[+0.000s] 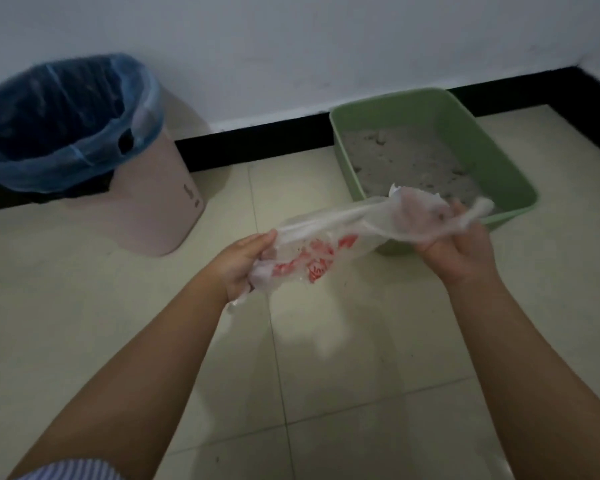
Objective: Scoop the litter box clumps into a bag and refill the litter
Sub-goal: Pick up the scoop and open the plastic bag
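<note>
Plastic bag (329, 242) stretched between left hand (245, 263) and right hand (459, 244)

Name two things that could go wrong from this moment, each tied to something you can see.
1. The thin plastic bag is stretched between the left hand and right hand; pulling harder might tear it.
2. The bag is not yet opened, and no scoop is visible, so clumps from the green litter box could spill on the tiled floor.
</note>
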`<state>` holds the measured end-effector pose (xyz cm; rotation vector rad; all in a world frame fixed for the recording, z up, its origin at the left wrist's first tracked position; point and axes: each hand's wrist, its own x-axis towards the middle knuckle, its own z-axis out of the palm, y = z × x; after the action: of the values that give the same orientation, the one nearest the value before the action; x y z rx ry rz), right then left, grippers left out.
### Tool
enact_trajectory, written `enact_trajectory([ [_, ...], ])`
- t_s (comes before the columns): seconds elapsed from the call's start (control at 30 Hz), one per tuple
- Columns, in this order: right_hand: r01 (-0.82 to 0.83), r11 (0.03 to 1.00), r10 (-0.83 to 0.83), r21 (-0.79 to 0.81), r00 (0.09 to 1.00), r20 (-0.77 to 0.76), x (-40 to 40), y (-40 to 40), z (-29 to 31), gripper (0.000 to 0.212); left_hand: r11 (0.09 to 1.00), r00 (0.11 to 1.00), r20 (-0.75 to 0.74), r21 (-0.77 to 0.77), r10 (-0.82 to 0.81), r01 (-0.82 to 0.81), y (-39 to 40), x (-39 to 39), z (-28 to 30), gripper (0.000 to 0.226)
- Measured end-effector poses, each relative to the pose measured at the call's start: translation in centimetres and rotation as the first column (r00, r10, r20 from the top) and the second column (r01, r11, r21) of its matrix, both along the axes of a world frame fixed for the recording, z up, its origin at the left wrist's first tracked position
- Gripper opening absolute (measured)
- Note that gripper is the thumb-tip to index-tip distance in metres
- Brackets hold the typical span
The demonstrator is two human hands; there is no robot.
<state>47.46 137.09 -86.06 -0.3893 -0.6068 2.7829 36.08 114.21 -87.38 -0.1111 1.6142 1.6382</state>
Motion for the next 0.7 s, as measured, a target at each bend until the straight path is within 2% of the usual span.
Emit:
enact_trajectory([
  [0.03,0.123,0.987,-0.121,-0.100,0.992,0.033,-0.2,0.4,0.2,0.027,1.000,1.000,0.005,0.015,0.025,-0.025,0.6,0.2,-0.5,0.022],
  [0.07,0.267,0.957,-0.249,-0.112,0.956,0.153,-0.4,0.8,0.7,0.014,1.000,1.000,0.013,0.018,0.022,-0.022,1.1,0.3,-1.1,0.026],
  [0.1,0.347,0.930,-0.322,-0.120,0.927,0.190,-0.4,1.1,1.3,0.008,0.999,0.999,0.022,0.021,0.040,-0.040,1.5,0.4,-1.5,0.030],
  [0.17,0.362,0.894,-0.375,-0.262,0.927,0.004,0.1,1.0,2.6,0.027,0.989,0.990,0.055,0.058,0.131,-0.134,2.1,0.3,-2.1,0.034],
  [0.23,0.371,0.872,-0.408,-0.318,0.912,-0.055,1.2,1.0,1.9,0.044,0.968,0.969,0.093,0.083,0.230,-0.238,2.6,-0.1,-2.0,0.033],
  [0.27,0.318,0.908,-0.348,-0.272,0.935,-0.069,1.7,0.9,1.6,0.046,0.954,0.955,0.122,0.096,0.271,-0.283,2.7,-0.7,-2.1,0.032],
  [0.37,0.199,0.980,-0.199,0.018,0.980,0.025,3.2,0.5,-0.6,0.031,0.903,0.912,0.249,0.205,0.326,-0.379,2.4,-1.8,-1.7,0.031],
  [0.4,0.143,0.984,-0.142,0.107,0.990,-0.014,3.9,1.0,-1.6,0.037,0.880,0.899,0.292,0.252,0.327,-0.402,2.4,-2.0,-1.6,0.034],
  [0.47,0.049,0.970,-0.029,0.239,0.996,-0.088,5.0,1.7,-4.0,0.048,0.852,0.912,0.265,0.346,0.312,-0.392,2.0,-2.4,-1.8,0.049],
  [0.5,0.007,0.950,0.003,0.312,0.999,-0.033,5.4,1.7,-4.6,0.044,0.857,0.950,0.178,0.413,0.256,-0.308,2.0,-2.4,-1.5,0.061],
  [0.53,-0.053,0.933,0.036,0.357,0.998,0.052,5.6,1.8,-5.1,0.039,0.817,0.972,0.078,0.530,0.220,-0.228,2.0,-2.5,-0.9,0.061],
  [0.57,-0.159,0.920,0.127,0.358,0.986,0.112,5.3,1.3,-5.0,0.032,0.737,0.979,0.004,0.658,0.203,-0.155,1.4,-2.6,-0.8,0.052],
  [0.6,-0.270,0.912,0.204,0.309,0.951,0.231,4.9,1.3,-5.6,0.021,0.608,0.972,-0.037,0.785,0.234,-0.116,0.6,-3.3,-1.6,0.040],
  [0.63,-0.326,0.907,0.192,0.268,0.884,0.426,4.6,1.5,-5.6,0.010,0.596,0.987,-0.028,0.800,0.158,-0.073,0.1,-3.6,-2.1,0.032],
  [0.67,-0.319,0.868,0.026,0.380,0.794,0.607,4.5,2.0,-5.6,0.008,0.622,0.999,-0.005,0.783,0.038,-0.020,-0.3,-3.8,-3.0,0.031],
  [0.7,-0.329,0.800,-0.143,0.502,0.707,0.692,4.2,2.1,-5.4,0.011,0.700,1.000,0.024,0.714,-0.007,-0.013,-0.6,-3.3,-2.3,0.036],
])
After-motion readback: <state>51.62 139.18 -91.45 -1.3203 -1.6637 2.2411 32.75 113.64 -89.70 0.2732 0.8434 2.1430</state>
